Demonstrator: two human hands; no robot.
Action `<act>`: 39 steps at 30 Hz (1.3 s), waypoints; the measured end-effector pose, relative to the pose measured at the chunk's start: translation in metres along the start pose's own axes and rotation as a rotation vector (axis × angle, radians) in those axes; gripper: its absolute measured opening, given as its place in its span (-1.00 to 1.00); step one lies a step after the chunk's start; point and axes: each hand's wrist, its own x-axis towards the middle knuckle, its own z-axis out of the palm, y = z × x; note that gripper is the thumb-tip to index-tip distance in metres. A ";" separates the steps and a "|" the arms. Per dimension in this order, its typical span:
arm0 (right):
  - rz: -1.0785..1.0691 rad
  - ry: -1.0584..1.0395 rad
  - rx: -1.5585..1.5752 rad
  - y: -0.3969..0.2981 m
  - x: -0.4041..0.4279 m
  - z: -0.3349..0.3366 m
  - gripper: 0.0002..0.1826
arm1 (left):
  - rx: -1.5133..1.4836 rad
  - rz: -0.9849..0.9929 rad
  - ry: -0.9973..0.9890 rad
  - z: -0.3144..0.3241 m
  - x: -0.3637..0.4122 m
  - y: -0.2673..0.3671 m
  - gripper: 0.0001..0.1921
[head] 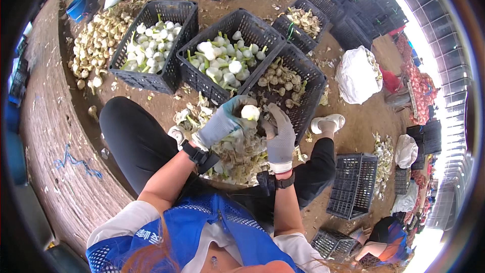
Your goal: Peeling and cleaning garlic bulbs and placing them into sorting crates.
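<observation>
A peeled white garlic bulb (250, 112) rests in the fingers of my left hand (221, 121), which wears a grey knit glove with a bluish palm. My right hand (281, 134), gloved the same way, is just right of the bulb with its fingers bent; whether something is in it is hidden. Beneath both hands lies a heap of papery garlic skins (242, 155). Beyond them, a black plastic crate (303, 62) holds unpeeled garlic bulbs (282, 79). To its left, another black crate (189, 62) is filled with cleaned white bulbs (227, 58) with green stems.
A third crate (151, 79) of white garlic stands farther left, beside a pile of unpeeled garlic (100, 41). At right are a white sack (358, 76), an upturned-looking black crate (352, 185) and red net bags (420, 91). Another person (386, 242) is at lower right.
</observation>
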 end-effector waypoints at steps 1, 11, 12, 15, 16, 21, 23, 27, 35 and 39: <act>-0.041 0.003 0.046 -0.007 0.001 -0.003 -0.54 | 0.013 -0.047 0.030 0.001 0.001 -0.002 -0.41; -0.052 0.119 -0.128 -0.001 0.004 0.015 -0.86 | 0.131 0.016 -0.111 0.004 -0.004 -0.002 -0.45; -0.046 0.212 -0.076 -0.003 0.003 0.018 -0.90 | 0.039 -0.005 -0.069 0.008 -0.005 0.004 -0.50; -0.070 0.291 -0.083 -0.011 0.000 0.024 -0.90 | 0.037 -0.056 0.130 0.013 -0.006 0.018 -0.62; 0.008 0.253 -0.036 -0.017 -0.002 0.030 -0.89 | 0.000 -0.031 0.171 0.022 -0.006 0.022 -0.64; -0.051 0.218 -0.044 -0.005 -0.002 0.040 -0.89 | 0.119 0.003 0.112 0.012 -0.007 0.008 -0.45; 0.180 0.304 0.077 0.007 0.000 0.041 -0.88 | -0.352 0.074 0.066 0.025 -0.007 0.014 -0.42; 0.027 -0.193 -0.258 0.038 -0.021 0.040 -0.74 | -0.145 0.122 0.085 0.004 0.003 0.005 -0.42; 0.103 -0.113 0.335 -0.016 -0.003 0.031 -0.42 | 0.025 0.193 0.057 0.008 -0.007 0.017 -0.54; -0.176 -0.081 -0.058 0.003 -0.009 0.053 -0.51 | -0.374 -0.009 0.210 -0.012 -0.002 -0.014 -0.62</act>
